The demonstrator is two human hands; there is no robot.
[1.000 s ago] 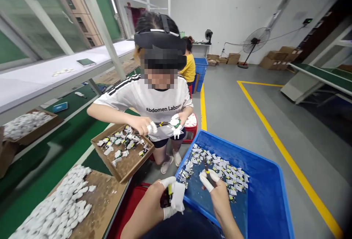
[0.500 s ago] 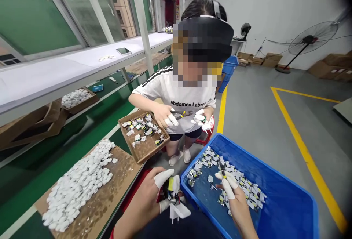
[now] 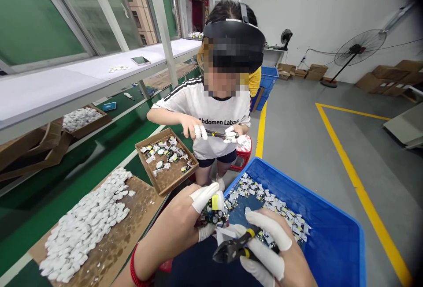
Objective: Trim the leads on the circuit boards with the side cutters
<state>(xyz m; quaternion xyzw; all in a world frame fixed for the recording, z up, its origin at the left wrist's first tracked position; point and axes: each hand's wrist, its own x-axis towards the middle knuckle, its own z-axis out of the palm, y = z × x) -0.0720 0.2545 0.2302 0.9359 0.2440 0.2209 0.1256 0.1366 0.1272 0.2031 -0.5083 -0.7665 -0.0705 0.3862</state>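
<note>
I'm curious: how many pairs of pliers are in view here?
2. One pair of pliers is in the camera wearer's right hand; another is in the co-worker's right hand. Others may be hidden.

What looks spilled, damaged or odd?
The brown sheet is blotched dark beside the heap of white pieces, odd against its paler surface; whether damp or stained, I can't tell. Nothing else stands out: the left hand holds a circuit board, the right hand pliers.

Handles of pliers (image 3: 228, 250) partly hidden behind right hand (image 3: 277, 245). Circuit board (image 3: 211, 217) partly covered by left hand (image 3: 185, 218). Blue tub (image 3: 340, 238) cut off by bottom edge. Person in yellow (image 3: 255, 83) mostly hidden behind co-worker (image 3: 211, 113). Print on carton labels (image 3: 387, 85) too small to read.
</note>
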